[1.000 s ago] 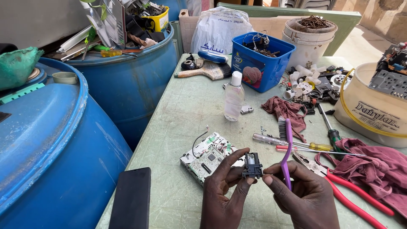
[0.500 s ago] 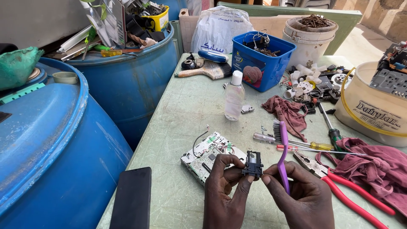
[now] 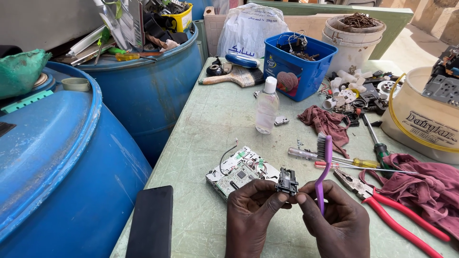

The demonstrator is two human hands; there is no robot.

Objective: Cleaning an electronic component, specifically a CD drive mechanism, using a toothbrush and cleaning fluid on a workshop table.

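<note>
**Over the green table, the brush stood up and the part stayed put**

Between your two hands, low at the near edge of the green table (image 3: 210, 124), you held the small black component (image 3: 287, 182) pinched at its sides. Your left hand (image 3: 251, 215) had thumb and forefinger closed on its left edge; your right hand (image 3: 334, 224) met it from the other side with a fingertip while the remaining fingers were wrapped around the handle of the purple toothbrush (image 3: 324, 167).

Across the last second little had moved. The component had kept its place just in front of the opened circuit board (image 3: 239, 174), raised off the table and not resting on it. What had shifted was the brush: its head had sat a touch lower and nearer your knuckles a second before, and it now pointed straight up, bristles clear of the part. So you were judged to be inspecting or repositioning the piece, not scrubbing it at that instant.

Around you lay the clear bottle (image 3: 266, 107), the yellow-handled screwdriver (image 3: 334, 158), the red-handled pliers (image 3: 382, 203), a dark red rag (image 3: 420, 184) and the black phone (image 3: 152, 222) at the left; none of these had moved.
</note>
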